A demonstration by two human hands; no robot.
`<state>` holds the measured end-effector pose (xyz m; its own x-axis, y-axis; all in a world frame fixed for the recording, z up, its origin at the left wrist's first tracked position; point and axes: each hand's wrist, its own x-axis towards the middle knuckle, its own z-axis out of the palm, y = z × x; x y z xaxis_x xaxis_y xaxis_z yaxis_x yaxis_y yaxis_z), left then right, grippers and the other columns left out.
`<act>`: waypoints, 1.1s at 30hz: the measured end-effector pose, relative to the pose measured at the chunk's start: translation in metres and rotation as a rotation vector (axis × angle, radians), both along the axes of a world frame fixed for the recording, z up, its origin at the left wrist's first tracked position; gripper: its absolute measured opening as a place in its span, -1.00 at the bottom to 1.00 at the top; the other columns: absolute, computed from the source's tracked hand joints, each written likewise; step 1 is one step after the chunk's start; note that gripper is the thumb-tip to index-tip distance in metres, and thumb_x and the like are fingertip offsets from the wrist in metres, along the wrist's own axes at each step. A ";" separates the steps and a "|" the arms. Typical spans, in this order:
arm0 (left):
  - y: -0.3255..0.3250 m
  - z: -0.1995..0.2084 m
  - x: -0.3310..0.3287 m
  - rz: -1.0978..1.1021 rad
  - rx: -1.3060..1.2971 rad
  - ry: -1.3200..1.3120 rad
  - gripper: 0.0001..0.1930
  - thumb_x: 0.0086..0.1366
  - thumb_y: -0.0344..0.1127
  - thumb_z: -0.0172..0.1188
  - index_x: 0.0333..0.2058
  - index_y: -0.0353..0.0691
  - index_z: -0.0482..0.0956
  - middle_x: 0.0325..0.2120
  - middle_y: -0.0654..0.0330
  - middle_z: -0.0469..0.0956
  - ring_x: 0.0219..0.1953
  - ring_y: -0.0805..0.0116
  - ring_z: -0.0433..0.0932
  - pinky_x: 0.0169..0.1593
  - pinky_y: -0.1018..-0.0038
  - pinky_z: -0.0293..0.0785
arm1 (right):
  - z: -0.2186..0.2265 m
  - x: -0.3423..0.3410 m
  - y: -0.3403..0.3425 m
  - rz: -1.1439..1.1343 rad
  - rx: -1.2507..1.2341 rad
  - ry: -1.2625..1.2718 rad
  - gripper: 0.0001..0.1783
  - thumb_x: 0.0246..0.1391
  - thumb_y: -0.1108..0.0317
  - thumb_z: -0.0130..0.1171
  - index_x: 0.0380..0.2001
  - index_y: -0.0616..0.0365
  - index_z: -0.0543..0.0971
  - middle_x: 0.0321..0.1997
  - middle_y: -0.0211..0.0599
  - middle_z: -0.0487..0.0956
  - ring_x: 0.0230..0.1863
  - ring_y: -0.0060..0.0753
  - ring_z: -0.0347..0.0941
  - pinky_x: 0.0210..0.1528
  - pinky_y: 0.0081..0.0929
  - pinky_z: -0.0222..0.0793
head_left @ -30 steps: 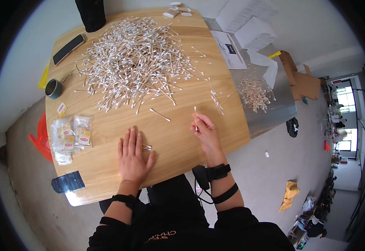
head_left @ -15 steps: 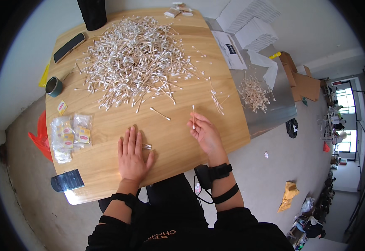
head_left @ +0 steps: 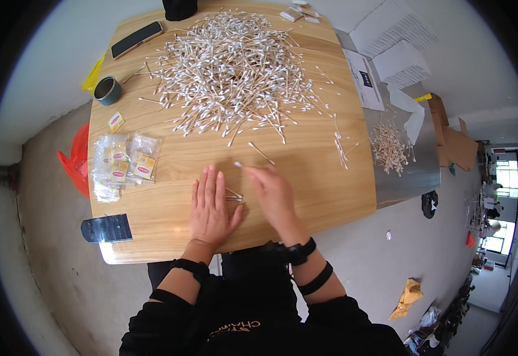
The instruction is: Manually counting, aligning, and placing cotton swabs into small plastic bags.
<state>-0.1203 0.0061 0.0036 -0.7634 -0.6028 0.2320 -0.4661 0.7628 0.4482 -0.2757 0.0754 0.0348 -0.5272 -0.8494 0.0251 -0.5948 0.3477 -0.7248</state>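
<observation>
My left hand (head_left: 210, 213) lies flat on the wooden table, fingers stretched forward and close together. From beside its index finger stick out the white tips of a few cotton swabs (head_left: 235, 197); the rest of them is hidden by the hand. Just to the right, my right hand (head_left: 275, 196) is closed in a pinch, slightly blurred. A held cotton swab (head_left: 238, 164) shows its white tip past those fingers. Ahead of both hands a single cotton swab (head_left: 262, 153) lies slantwise, and beyond it spreads a big heap of cotton swabs (head_left: 229, 71).
Small clear bags with yellow cards (head_left: 122, 160), a dark cup (head_left: 107, 91), a phone (head_left: 136, 40) and a dark strip (head_left: 107, 228) line the table's left. A smaller swab pile (head_left: 391, 147) sits on the metal surface at right, near a cardboard box (head_left: 458, 145).
My right hand has swung left with its cotton swab, ending beside my left hand. The left hand stays flat on the table. The whole view has shifted.
</observation>
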 end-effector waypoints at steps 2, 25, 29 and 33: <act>0.000 0.000 0.000 -0.012 -0.004 -0.019 -0.13 0.12 -0.05 0.20 0.30 -0.33 0.04 0.33 -0.10 0.03 0.39 -0.07 -0.04 0.39 0.06 -0.13 | -0.005 0.013 -0.011 -0.008 -0.076 0.031 -0.74 0.09 0.43 0.17 -0.11 0.11 0.57 -0.25 -0.18 0.51 -0.25 -0.18 0.49 -0.22 -0.31 0.44; -0.002 0.007 -0.001 -0.115 0.030 -0.090 -0.26 0.16 0.05 0.12 0.24 -0.23 0.24 0.23 0.00 0.21 0.33 0.06 0.10 0.39 0.05 -0.13 | -0.012 -0.036 0.017 -0.307 -0.303 -1.383 -0.68 0.24 0.36 0.03 0.03 0.19 0.47 -0.34 -0.53 0.45 -0.28 -0.70 0.34 -0.30 -0.71 0.24; -0.001 0.008 0.002 -0.086 0.070 -0.120 -0.25 0.16 0.05 0.13 0.25 -0.23 0.23 0.26 0.01 0.18 0.34 0.05 0.08 0.39 0.05 -0.13 | -0.007 -0.030 0.016 -0.341 -0.363 -1.394 -0.70 0.25 0.34 0.02 0.02 0.18 0.48 -0.39 -0.54 0.42 -0.30 -0.69 0.35 -0.28 -0.70 0.26; -0.002 0.010 -0.002 -0.085 0.010 -0.112 -0.25 0.16 0.06 0.13 0.26 -0.21 0.23 0.30 0.01 0.14 0.35 0.07 0.07 0.39 0.07 -0.13 | -0.005 -0.025 0.014 -0.445 -0.318 -1.261 -0.73 0.23 0.39 0.05 -0.03 0.20 0.50 -0.37 -0.50 0.47 -0.34 -0.66 0.39 -0.33 -0.69 0.28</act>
<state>-0.1220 0.0043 0.0134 -0.8329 -0.5364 0.1361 -0.4474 0.7974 0.4049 -0.3003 0.0897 0.0298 -0.5613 -0.6523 -0.5094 0.6366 0.0531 -0.7694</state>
